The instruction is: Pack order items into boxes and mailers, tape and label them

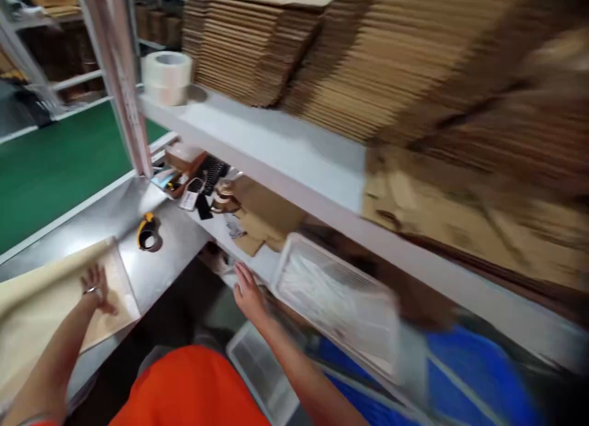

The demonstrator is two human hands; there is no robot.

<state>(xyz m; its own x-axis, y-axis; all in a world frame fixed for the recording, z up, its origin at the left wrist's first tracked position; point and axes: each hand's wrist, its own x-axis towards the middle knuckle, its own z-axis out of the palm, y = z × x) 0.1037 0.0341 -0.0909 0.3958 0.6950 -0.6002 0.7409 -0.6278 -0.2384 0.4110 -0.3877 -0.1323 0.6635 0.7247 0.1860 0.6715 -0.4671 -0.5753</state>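
Observation:
My left hand [97, 289] lies flat with fingers spread on a large pale yellow sheet or packet [50, 297], which rests on the metal table at the left. A ring shows on one of its fingers. My right hand [251, 297] is raised near the edge of the lower shelf, fingers stretched out and holding nothing. Just beyond that hand are flat cardboard pieces [257, 220] and a white plastic basket [331, 297] with pale contents blurred by motion. A tape dispenser [148, 232] with yellow parts stands on the table beyond the sheet.
Stacks of folded cardboard [239, 45] fill the upper shelf [276, 137]. Tape rolls [166, 79] stand at its left end, by a white post [120, 76]. A keyboard [214, 174] and small items lie underneath. A second basket [264, 371] and blue material [478, 371] are lower down.

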